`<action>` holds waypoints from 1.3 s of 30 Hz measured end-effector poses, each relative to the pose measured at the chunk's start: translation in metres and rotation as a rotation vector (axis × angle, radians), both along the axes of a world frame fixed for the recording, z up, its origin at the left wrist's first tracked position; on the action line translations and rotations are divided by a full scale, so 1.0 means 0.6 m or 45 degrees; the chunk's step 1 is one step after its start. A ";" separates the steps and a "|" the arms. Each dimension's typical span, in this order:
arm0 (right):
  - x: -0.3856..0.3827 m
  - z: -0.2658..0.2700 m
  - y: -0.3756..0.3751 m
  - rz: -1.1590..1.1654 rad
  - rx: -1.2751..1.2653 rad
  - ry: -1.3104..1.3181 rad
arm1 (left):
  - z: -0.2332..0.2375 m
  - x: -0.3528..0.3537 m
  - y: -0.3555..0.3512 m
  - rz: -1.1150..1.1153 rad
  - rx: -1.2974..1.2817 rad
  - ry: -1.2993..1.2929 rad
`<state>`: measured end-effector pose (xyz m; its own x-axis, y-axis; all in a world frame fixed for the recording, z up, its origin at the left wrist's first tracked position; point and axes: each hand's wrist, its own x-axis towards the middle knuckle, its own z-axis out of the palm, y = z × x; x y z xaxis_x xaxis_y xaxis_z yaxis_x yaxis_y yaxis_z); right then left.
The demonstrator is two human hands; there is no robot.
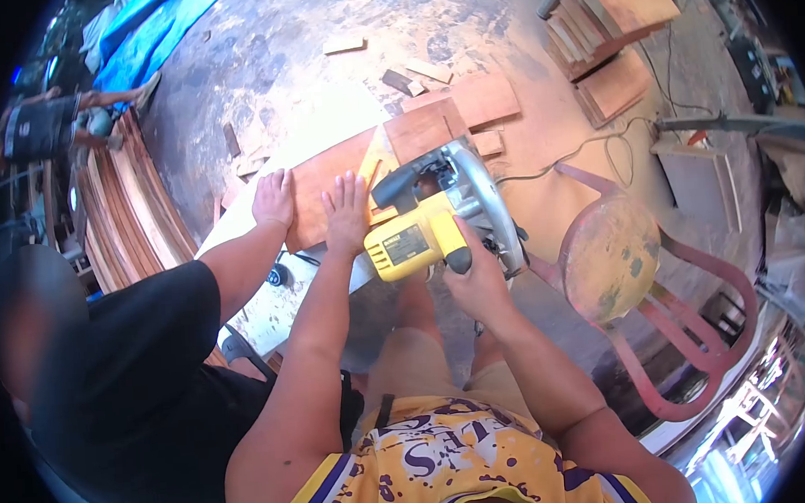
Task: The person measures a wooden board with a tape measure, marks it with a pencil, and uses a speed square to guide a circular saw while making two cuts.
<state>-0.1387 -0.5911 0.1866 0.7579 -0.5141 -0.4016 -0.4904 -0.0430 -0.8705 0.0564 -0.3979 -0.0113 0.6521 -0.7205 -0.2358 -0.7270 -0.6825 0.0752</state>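
Observation:
A yellow and black circular saw (413, 242) lies over the near edge of a reddish-brown board (317, 185). My right hand (477, 275) is closed round the saw's yellow and black handle. My left hand (347, 209) rests with fingers spread on the board, just left of the saw, beside a yellow triangular square (380, 166) lying flat on the wood. Another person's hand (274, 199) presses on the board's left part. The saw's metal base and guard (477, 197) face right, and the blade itself is hidden.
A co-worker in a black shirt (153, 356) stands close at my left. A round stool (610, 259) with red legs stands at the right. A cable (544, 173) runs right from the saw. Wood offcuts (344, 46) lie beyond, with stacked boards (605, 27) at the upper right.

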 end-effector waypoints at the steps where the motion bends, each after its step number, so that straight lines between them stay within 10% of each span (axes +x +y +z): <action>1: 0.000 -0.004 0.003 0.027 -0.004 0.017 | -0.006 0.000 0.005 0.027 -0.004 0.017; 21: 0.032 0.051 -0.003 0.011 -0.012 0.030 | 0.047 -0.007 0.009 -0.001 0.012 0.294; 26: 0.089 0.094 -0.011 -0.095 0.086 0.142 | -0.013 -0.004 0.007 -0.022 -0.155 -0.158; 29: 0.020 0.159 0.023 -0.090 -0.092 0.141 | 0.055 0.011 -0.011 0.052 0.000 0.251; 39: -0.159 0.151 -0.026 -0.204 0.036 0.241 | 0.031 0.006 -0.004 0.053 -0.050 0.179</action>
<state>-0.2339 -0.6068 0.2773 0.5774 -0.6083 -0.5445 -0.6431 0.0720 -0.7624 0.0602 -0.4005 0.0071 0.6442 -0.7039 -0.2992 -0.6784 -0.7065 0.2015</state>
